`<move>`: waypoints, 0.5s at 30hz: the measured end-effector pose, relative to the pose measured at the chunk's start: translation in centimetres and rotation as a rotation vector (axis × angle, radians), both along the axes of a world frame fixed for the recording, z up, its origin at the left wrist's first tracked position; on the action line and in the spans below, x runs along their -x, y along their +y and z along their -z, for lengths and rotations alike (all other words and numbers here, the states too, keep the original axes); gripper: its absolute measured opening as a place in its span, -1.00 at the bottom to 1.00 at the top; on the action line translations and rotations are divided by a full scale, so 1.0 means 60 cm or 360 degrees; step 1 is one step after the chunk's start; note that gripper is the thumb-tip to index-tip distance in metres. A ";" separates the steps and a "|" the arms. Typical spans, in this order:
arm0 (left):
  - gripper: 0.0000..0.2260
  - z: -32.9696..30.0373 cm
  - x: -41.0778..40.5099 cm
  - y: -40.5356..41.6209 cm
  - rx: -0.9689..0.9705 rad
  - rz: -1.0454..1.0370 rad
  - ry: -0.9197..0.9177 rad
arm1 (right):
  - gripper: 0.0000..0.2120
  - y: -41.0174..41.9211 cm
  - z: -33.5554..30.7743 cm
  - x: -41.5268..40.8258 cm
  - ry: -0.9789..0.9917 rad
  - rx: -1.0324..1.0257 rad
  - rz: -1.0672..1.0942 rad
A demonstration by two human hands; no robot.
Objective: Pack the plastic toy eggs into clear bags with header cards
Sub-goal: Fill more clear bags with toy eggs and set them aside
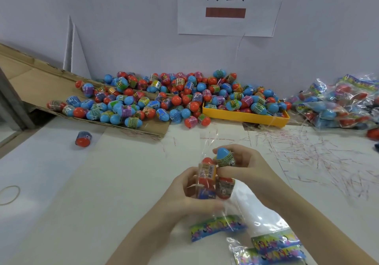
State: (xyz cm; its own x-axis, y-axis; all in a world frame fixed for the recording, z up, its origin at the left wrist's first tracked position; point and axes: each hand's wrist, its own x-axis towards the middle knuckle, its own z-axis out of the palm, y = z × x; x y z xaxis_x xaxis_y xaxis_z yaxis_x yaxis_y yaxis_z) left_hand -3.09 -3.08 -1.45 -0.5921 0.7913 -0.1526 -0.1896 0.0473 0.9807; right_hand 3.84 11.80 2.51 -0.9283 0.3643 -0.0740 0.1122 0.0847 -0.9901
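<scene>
My left hand [185, 191] grips a clear bag [207, 180] that holds red and blue toy eggs, with its colourful header card [217, 225] hanging toward me. My right hand [242, 166] pinches a blue-topped egg [224, 157] at the bag's open mouth, right beside the eggs inside. A big pile of loose eggs [164, 98] lies along the wall at the back. More empty bags with header cards [274, 246] lie on the table at the lower right.
A yellow tray [246, 117] full of eggs stands at the back right. Packed bags [338, 105] are heaped at the far right. Flattened cardboard [30, 74] slopes at the back left. One stray egg [83, 138] and a rubber band [9, 195] lie on the left.
</scene>
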 end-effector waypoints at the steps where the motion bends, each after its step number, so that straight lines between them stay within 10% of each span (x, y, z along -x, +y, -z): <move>1: -0.43 -0.001 -0.001 0.001 0.0030 -0.0017 0.0051 | -0.65 0.001 0.001 0.000 -0.0013 0.0001 -0.0012; 15: -0.57 -0.002 -0.014 0.013 -0.0120 -0.0288 0.0106 | -0.45 0.007 -0.006 -0.007 -0.0065 0.0368 -0.0288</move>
State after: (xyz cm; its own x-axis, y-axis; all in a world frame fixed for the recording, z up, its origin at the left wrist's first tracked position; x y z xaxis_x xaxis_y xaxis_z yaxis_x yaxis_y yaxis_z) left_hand -2.27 -2.28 -1.36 -0.7323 0.6789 -0.0526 -0.1231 -0.0560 0.9908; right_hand 4.27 12.24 2.87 -0.9712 0.1623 -0.1744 0.1559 -0.1205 -0.9804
